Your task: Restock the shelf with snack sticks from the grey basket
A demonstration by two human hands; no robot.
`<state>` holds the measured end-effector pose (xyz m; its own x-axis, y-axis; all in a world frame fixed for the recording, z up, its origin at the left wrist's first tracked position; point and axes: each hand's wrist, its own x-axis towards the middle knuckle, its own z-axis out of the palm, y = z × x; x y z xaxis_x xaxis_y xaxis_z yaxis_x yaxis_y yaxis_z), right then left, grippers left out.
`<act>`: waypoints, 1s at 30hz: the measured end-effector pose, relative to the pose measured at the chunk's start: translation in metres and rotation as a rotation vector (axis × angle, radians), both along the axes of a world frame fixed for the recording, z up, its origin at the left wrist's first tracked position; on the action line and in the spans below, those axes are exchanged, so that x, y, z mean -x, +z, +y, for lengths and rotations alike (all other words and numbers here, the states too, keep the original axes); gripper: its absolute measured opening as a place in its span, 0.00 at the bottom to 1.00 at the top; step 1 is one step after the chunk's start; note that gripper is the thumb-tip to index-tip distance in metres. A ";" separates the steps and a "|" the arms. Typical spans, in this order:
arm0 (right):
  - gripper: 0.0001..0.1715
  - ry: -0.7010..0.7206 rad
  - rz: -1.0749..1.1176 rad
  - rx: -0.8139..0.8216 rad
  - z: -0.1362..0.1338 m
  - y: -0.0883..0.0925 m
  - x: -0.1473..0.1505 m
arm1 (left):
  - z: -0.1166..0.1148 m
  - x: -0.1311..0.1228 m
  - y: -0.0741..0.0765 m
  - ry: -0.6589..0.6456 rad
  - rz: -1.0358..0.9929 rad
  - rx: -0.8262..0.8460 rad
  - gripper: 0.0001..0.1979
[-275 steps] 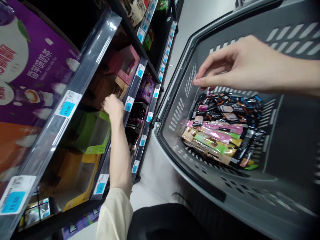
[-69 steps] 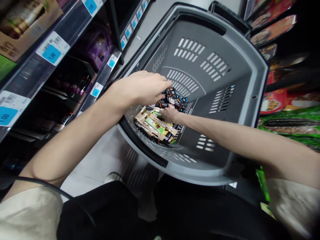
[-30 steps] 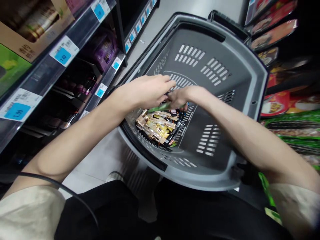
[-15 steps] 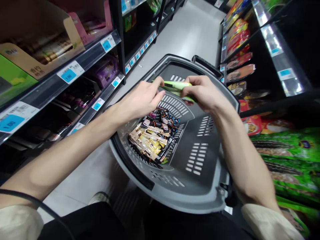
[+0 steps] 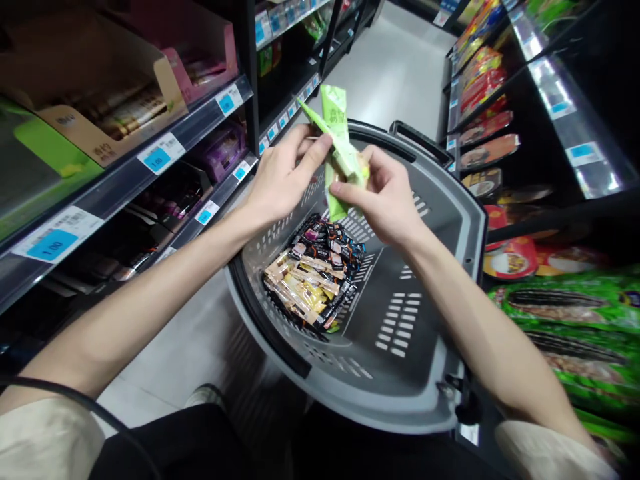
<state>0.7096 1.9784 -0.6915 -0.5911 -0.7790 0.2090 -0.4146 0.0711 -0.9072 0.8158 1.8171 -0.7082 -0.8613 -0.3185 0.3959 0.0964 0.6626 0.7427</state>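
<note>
Several light-green snack packets [image 5: 340,123] are held together above the far-left part of the grey shopping basket [image 5: 400,407]. My left hand [image 5: 287,170] is closed on them from the left, thumb and fingers pinching their edge. From the right, my right hand [image 5: 385,193] grips the same packets, its thumb across their lower part. Below, on the basket floor, lies a pile of small snack packets: black wrappers [image 5: 325,243] at the back and beige and yellow wrappers [image 5: 305,283] in front. My fingers partly hide the green packets.
A shelf on the left has price labels [image 5: 160,153] and an open carton of snack sticks [image 5: 110,123]. To the right, shelves hold large green bags [image 5: 565,300] and red packs [image 5: 510,257]. A black cable [image 5: 85,403] crosses my left forearm.
The green packets have turned from lying nearly level to standing upright and fanned out. My right hand has shifted slightly left and down, and my left hand has moved in closer on them.
</note>
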 end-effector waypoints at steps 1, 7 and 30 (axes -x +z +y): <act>0.32 0.012 0.013 -0.015 -0.001 -0.003 -0.002 | -0.001 0.001 0.000 0.013 0.017 -0.042 0.27; 0.37 0.040 -0.058 -0.081 -0.004 -0.004 -0.015 | -0.003 0.004 0.000 -0.009 0.016 -0.134 0.33; 0.34 -0.189 -0.266 0.219 -0.009 -0.012 -0.011 | -0.009 0.017 -0.022 -0.122 0.102 -0.436 0.22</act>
<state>0.7203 1.9692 -0.7032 -0.7759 -0.6052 0.1782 -0.1607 -0.0836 -0.9835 0.7984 1.8077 -0.7303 -0.8665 -0.3729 0.3318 0.2409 0.2698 0.9323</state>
